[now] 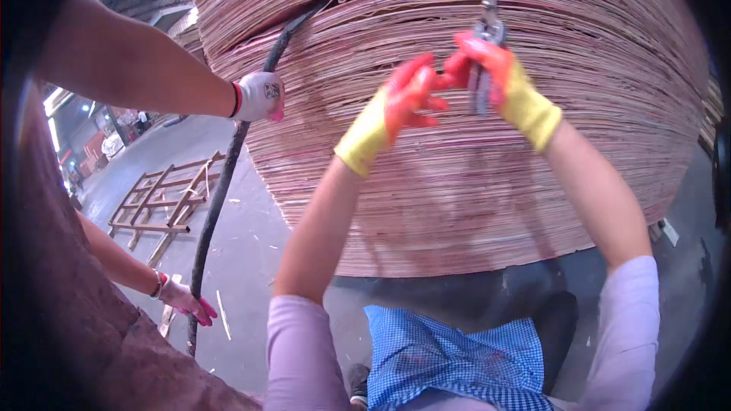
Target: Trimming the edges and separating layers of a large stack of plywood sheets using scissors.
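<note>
My right hand (491, 68), in a yellow glove with orange-red fingers, is closed around a long, narrow metal hand tool (491, 7). Its slim upper part points away from me, across the stack; its exact kind is unclear. Close beside it, my left hand (403, 99) wears a matching glove. The left fingers are apart and bent towards the right hand, and nothing shows in them. Both hands are in front of a tall stack of thin wood veneer sheets (457, 183) with rough, layered edges.
At the left, a co-worker's white-gloved hands (259, 97) grip a long dark bar (221, 190). Its tip sits in a gap between the sheets. A wooden frame (164, 194) and scattered wood strips lie on the grey floor (251, 251). A blue checked apron (457, 358) covers my front.
</note>
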The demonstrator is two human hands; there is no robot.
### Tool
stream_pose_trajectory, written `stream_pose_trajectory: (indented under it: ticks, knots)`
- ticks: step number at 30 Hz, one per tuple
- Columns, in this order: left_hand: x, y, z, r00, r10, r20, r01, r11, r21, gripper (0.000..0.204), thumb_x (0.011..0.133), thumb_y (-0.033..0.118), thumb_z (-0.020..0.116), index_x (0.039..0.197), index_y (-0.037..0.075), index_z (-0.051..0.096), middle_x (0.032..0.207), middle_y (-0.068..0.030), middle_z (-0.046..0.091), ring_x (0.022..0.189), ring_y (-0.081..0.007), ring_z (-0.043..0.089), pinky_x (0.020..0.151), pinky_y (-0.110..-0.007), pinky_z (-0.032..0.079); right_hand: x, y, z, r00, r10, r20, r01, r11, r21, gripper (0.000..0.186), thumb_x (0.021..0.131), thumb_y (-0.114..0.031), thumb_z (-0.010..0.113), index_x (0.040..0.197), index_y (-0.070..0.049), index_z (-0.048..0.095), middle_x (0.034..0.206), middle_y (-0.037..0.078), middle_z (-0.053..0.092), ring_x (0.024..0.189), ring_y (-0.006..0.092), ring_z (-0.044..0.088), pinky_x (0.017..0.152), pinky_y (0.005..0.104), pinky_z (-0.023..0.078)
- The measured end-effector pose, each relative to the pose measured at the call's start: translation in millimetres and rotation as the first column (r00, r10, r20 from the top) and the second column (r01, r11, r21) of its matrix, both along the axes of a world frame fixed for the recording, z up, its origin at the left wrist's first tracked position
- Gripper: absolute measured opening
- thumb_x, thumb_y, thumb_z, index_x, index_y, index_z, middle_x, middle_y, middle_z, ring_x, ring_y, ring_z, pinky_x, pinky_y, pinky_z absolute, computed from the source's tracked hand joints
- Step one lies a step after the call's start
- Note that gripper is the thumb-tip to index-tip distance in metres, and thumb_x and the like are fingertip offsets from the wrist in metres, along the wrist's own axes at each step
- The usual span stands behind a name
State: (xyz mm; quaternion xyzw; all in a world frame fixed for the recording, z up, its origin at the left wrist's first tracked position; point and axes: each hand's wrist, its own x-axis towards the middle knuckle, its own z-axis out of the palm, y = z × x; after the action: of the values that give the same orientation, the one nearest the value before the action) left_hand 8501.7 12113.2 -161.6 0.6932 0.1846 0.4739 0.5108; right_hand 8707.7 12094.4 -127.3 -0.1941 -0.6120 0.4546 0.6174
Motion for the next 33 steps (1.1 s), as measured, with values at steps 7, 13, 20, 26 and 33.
stream_pose_trajectory:
  ticks: [7, 13, 20, 26, 33]
  knots:
    - [-1, -12, -23, 0.947, 0.279, 0.16, -0.286, 0.958, 0.024, 0.029, 0.102, 0.032, 0.056, 0.12, 0.011, 0.062, 0.081, 0.0066, 0.058, 0.061, -0.0044, 0.048, 0.049, -0.022, 0.037, -66, 35, -6, 0.936, -0.093, 0.338, 0.05, 0.99, 0.136, 0.024, 0.094, -0.033, 0.071, 0.096, -0.01, 0.064, 0.08, -0.002, 0.063, 0.071, 0.0082, 0.055, 0.061, 0.029, 0.047]
    - [-13, -19, -53, 0.944, 0.312, 0.105, -0.322, 0.941, 0.103, 0.015, 0.1, 0.026, 0.06, 0.104, 0.012, 0.062, 0.082, 0.0063, 0.058, 0.065, -0.004, 0.045, 0.055, -0.021, 0.034, -33, 17, -9, 0.712, 0.168, 0.682, -0.294, 0.953, 0.072, 0.02, 0.079, -0.022, 0.07, 0.09, -0.006, 0.068, 0.076, 0.001, 0.066, 0.072, 0.0122, 0.06, 0.062, 0.0299, 0.047]
    - [-6, -13, -61, 0.963, 0.182, 0.197, -0.162, 0.98, -0.111, 0.079, 0.098, 0.016, 0.064, 0.159, 0.019, 0.015, 0.129, -0.0059, 0.052, 0.095, -0.0125, 0.056, 0.079, -0.029, 0.051, -57, -14, -32, 0.802, 0.253, 0.542, -0.351, 0.933, 0.084, 0.033, 0.082, -0.017, 0.07, 0.113, -0.007, 0.063, 0.094, 0.003, 0.067, 0.085, 0.0131, 0.06, 0.076, 0.0301, 0.05]
    - [22, -20, -52, 0.993, 0.103, 0.053, -0.109, 0.984, 0.14, 0.026, 0.1, 0.022, 0.06, 0.122, 0.008, 0.056, 0.096, 0.0002, 0.064, 0.085, -0.0096, 0.059, 0.066, -0.026, 0.05, -48, -24, -18, 0.717, -0.178, 0.674, 0.009, 0.969, 0.247, 0.04, 0.085, -0.014, 0.064, 0.122, -0.008, 0.05, 0.098, -0.001, 0.058, 0.088, 0.01, 0.052, 0.079, 0.0296, 0.049]
    - [11, -42, -22, 0.506, 0.619, -0.601, -0.33, 0.783, 0.528, 0.06, 0.08, 0.051, 0.074, 0.121, 0.007, 0.064, 0.108, -0.0211, 0.071, 0.105, -0.0374, 0.067, 0.091, -0.044, 0.051, -26, -10, -30, 0.75, 0.051, 0.659, -0.051, 0.999, -0.019, 0.047, 0.082, -0.009, 0.061, 0.127, -0.008, 0.047, 0.091, 0.003, 0.055, 0.075, 0.0113, 0.054, 0.064, 0.0289, 0.048]
